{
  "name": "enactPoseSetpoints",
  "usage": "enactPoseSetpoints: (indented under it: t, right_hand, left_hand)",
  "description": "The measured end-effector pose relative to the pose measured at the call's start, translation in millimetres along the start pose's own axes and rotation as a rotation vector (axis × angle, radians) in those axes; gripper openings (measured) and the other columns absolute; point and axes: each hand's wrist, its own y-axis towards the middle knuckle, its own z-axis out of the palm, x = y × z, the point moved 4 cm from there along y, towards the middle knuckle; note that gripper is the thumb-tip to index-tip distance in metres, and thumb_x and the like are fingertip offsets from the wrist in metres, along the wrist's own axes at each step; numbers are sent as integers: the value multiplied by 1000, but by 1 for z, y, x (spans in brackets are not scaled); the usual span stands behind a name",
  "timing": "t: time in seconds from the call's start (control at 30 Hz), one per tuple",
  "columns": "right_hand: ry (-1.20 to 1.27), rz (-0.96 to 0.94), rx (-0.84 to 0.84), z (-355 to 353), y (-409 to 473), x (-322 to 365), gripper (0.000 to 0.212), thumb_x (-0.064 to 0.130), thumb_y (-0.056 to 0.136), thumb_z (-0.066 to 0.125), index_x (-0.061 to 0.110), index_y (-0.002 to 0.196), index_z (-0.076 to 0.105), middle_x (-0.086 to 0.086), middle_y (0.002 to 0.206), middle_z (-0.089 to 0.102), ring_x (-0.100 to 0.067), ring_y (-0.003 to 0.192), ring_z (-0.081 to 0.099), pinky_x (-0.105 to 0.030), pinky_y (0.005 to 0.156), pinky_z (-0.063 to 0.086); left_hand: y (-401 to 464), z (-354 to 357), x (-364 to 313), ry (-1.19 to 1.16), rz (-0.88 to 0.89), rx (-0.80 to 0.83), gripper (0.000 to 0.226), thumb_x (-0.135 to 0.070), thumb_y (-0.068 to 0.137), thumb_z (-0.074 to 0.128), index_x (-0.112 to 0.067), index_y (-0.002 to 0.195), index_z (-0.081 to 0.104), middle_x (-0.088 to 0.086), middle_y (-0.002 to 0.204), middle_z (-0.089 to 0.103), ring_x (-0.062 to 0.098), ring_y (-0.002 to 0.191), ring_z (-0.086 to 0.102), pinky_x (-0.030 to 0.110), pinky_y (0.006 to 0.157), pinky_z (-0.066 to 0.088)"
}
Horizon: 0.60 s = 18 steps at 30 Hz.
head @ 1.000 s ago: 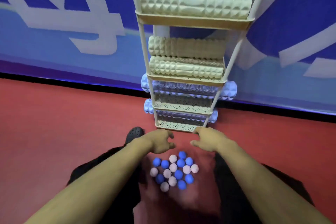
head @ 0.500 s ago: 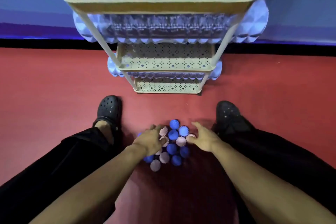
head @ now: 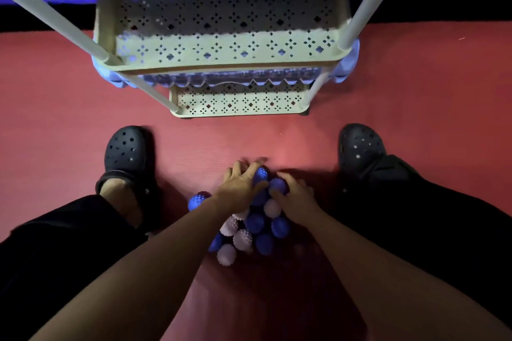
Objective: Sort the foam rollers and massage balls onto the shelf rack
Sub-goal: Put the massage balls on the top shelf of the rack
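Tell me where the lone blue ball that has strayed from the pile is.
In the head view, the stray blue ball lies on the red floor just left of the left forearm.

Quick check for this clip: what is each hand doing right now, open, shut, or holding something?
Left hand: fingers curled over a blue ball at the pile's far edge, gripping it.
Right hand: fingers curled round another blue ball, gripping it.

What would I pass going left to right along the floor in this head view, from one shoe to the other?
Left black clog → lone blue ball → left hand → right hand → right black clog. The pile of blue and white spiky balls lies under and between the hands.
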Motion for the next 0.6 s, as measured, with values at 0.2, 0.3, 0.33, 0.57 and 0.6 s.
enactPoseSetpoints:
  t: [0.2, 0.3, 0.33, 0.57, 0.6]
  right_hand:
    - [67, 16, 8, 1, 8, -9, 40, 37, 96, 61, 28, 135, 55, -9, 133, 59, -32, 125, 52, -38, 107, 34]
    - [147, 42, -9, -4, 5, -9, 43, 46, 90, 58, 29, 130, 58, -7, 126, 64, -31, 117, 58, -42, 106, 39]
    - [204, 44, -17, -6, 2, -8, 46, 54, 84, 55, 32, 124, 60, -3, 117, 67, -29, 108, 61, -44, 102, 43]
    - [609, 77, -85, -60, -44, 36, 25, 29, 106, 47, 17, 125, 59, 0, 103, 60, -15, 87, 56, -16, 74, 49]
    - [711, 106, -43, -67, -57, 45, 24, 34, 106, 46, 22, 124, 58, 0, 104, 61, -16, 86, 58, -23, 74, 52]
  left_hand:
    - [15, 15, 6, 15, 7, 13, 56, -41, 104, 45, -29, 155, 25, 18, 140, 31, 38, 123, 35, 44, 112, 26]
    - [12, 7, 6, -50, 26, -22, 57, -42, 102, 49, -27, 153, 29, 16, 139, 34, 36, 126, 37, 43, 112, 28]
    - [9, 2, 6, -91, 30, -29, 56, -43, 102, 50, -27, 152, 31, 15, 137, 36, 35, 126, 39, 43, 113, 30]
    - [-47, -72, -21, -387, 114, -117, 30, -39, 106, 43, -24, 132, 41, -5, 92, 51, 11, 78, 56, 15, 77, 41]
    - [-60, -86, -28, -416, 106, -131, 27, -37, 107, 42, -23, 129, 41, -9, 82, 48, 3, 67, 49, 13, 68, 40]
